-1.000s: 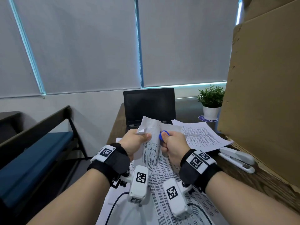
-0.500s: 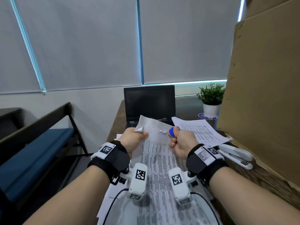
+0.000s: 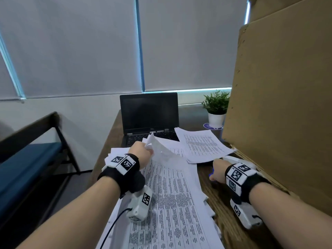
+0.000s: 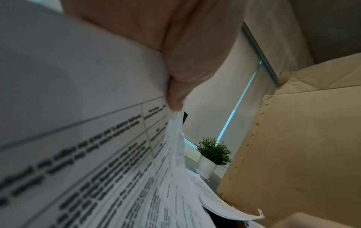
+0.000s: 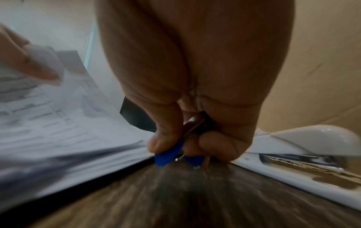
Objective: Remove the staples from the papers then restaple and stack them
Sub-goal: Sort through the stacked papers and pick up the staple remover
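A printed set of papers [image 3: 172, 198] lies lengthwise on the wooden table. My left hand [image 3: 142, 151] pinches its far left corner [image 4: 171, 117] and lifts the top sheets [image 3: 158, 146]. My right hand [image 3: 218, 170] is low over the bare table to the right and grips a blue staple remover [image 5: 168, 154]; only a sliver of the blue staple remover [image 3: 212, 171] shows in the head view. A white stapler [image 5: 304, 148] lies just beyond the right hand, against the cardboard. A second printed stack [image 3: 203, 144] rests further back.
An open black laptop [image 3: 149, 114] stands at the table's far end, a small potted plant [image 3: 216, 108] to its right. A tall cardboard sheet [image 3: 280, 108] walls off the right side. A blue-cushioned bench [image 3: 27, 162] sits left of the table.
My right hand has pulled the staple remover away from the papers' corner and dropped right, down to the table by the stapler. The left hand still holds the corner, now lower.
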`<state>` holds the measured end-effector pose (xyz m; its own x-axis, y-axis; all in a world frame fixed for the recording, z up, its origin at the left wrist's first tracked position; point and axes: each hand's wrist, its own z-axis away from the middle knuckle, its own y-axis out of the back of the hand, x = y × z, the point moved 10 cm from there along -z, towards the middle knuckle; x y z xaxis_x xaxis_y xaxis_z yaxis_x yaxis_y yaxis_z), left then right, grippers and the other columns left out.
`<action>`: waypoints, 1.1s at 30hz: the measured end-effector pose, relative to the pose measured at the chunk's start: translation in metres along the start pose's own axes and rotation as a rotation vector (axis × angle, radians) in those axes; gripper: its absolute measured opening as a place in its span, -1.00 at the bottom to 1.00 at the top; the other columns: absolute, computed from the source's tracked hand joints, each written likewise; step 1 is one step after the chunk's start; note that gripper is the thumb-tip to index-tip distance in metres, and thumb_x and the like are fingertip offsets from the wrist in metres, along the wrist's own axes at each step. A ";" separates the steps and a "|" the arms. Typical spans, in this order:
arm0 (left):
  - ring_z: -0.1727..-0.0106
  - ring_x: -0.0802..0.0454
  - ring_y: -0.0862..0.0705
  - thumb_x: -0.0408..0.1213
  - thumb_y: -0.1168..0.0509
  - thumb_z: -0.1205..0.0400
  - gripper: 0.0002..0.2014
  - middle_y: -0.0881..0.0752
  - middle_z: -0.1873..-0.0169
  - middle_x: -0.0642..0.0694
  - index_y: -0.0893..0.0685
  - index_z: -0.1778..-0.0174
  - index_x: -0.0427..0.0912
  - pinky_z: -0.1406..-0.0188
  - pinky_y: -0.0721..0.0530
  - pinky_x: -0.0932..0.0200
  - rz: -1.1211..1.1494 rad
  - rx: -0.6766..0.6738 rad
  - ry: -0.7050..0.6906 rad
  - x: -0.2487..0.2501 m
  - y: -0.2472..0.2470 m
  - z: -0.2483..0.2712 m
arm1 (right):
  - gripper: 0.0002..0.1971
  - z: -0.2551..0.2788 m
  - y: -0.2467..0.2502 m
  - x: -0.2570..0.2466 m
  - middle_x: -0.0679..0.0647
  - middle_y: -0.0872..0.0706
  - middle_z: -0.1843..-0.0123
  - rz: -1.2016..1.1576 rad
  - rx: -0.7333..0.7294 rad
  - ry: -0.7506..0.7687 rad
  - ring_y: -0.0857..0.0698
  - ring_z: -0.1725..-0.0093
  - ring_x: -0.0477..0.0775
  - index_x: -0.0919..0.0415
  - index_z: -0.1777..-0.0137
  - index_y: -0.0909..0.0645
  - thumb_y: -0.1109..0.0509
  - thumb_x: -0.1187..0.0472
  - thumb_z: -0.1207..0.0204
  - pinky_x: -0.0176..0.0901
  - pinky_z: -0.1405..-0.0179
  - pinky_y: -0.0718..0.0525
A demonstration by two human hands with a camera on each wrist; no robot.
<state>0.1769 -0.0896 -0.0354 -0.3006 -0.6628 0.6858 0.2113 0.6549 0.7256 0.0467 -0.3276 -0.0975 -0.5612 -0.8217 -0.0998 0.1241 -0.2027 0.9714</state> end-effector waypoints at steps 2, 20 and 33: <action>0.50 -0.06 -0.35 -0.27 -0.11 -0.70 -0.62 -0.38 0.53 -0.11 -0.39 0.47 -0.24 0.53 -0.28 0.20 0.015 0.017 0.027 -0.005 0.000 -0.001 | -0.76 -0.002 -0.009 0.007 0.02 -0.55 0.26 0.047 -0.038 -0.023 -0.61 0.16 0.06 0.20 0.10 -0.45 -0.44 0.09 -0.58 -0.17 0.15 -0.54; -0.08 -0.23 -0.75 -0.28 -0.37 -0.63 -0.83 -0.79 0.01 -0.31 -0.75 0.06 -0.34 -0.19 -0.64 -0.05 0.326 0.002 0.067 -0.029 0.011 0.000 | -0.80 0.044 0.063 -0.135 0.06 -0.62 0.01 -0.404 0.441 0.540 -0.59 0.02 0.03 0.18 -0.02 -0.67 -0.51 0.13 -0.47 -0.22 0.06 -0.50; 0.09 -0.05 -0.57 -0.27 -0.34 -0.68 -0.83 -0.66 0.17 -0.21 -0.74 0.15 -0.28 0.01 -0.52 0.06 0.506 -0.050 -0.014 -0.010 0.012 0.017 | -0.69 0.061 0.077 -0.173 0.11 -0.57 -0.09 -0.333 0.536 0.612 -0.61 -0.11 0.14 0.23 -0.25 -0.64 -0.45 0.15 -0.55 -0.09 -0.04 -0.60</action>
<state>0.1667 -0.0689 -0.0350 -0.1612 -0.2622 0.9515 0.3775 0.8744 0.3049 0.1030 -0.1687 0.0076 0.0566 -0.9371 -0.3445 -0.4553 -0.3313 0.8264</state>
